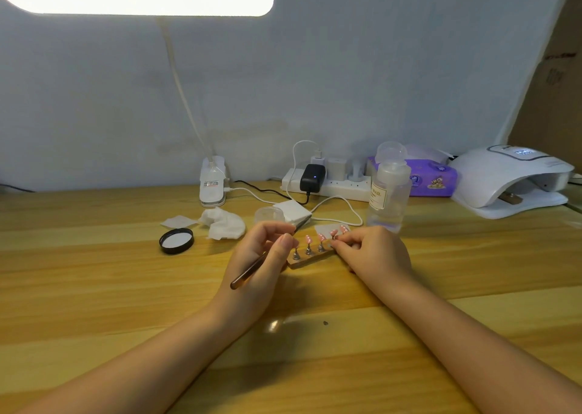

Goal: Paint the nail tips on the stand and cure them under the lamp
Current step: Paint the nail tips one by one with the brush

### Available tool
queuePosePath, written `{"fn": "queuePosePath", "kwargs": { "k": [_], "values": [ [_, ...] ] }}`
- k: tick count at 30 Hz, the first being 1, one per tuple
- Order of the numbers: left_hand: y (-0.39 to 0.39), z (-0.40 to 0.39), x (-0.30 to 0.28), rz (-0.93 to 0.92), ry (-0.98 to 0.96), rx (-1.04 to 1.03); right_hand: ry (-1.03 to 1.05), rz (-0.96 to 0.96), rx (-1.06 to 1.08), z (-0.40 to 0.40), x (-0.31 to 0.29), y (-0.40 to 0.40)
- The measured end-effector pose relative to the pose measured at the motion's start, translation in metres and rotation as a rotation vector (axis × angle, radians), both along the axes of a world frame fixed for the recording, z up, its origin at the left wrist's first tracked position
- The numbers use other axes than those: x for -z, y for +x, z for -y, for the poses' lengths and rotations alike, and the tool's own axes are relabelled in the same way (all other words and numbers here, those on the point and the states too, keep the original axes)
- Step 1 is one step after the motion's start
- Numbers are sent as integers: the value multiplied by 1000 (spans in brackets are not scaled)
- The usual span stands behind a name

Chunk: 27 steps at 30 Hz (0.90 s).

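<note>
We have the wooden stand point(310, 257) on the table point(94, 287) between our hands, its pink nail tips point(321, 237) upright on metal pegs. Our left hand point(261, 256) pinches the brush point(252, 270), bristles pointing past the stand; our right hand point(371, 250) curls its fingers on the stand's right end, right against 2 tips. Wet polish could smear if those fingers brush a tip. The curing lamp point(510, 177) sits well apart at far right, so carrying the stand there risks tilting it.
</note>
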<state>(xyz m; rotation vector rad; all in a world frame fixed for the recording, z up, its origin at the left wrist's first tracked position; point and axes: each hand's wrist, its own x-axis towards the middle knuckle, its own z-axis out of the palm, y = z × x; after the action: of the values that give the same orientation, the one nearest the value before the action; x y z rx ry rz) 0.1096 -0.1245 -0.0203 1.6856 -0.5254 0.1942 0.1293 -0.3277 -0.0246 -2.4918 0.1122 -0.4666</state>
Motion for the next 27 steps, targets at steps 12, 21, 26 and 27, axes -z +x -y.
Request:
{"fn": "queuePosePath", "kwargs": {
  "k": [12, 21, 26, 27],
  "values": [
    [-1, 0, 0, 23, 12, 8, -18, 20, -28, -1, 1, 3],
    [2, -2, 0, 94, 39, -32, -47, 61, -28, -5, 3, -2],
    [16, -16, -23, 174, 46, -195, -27, 57, -35, -3, 3, -1],
    [21, -21, -31, 179, 68, -230, -26, 55, -34, -3, 3, -1]
  ]
}}
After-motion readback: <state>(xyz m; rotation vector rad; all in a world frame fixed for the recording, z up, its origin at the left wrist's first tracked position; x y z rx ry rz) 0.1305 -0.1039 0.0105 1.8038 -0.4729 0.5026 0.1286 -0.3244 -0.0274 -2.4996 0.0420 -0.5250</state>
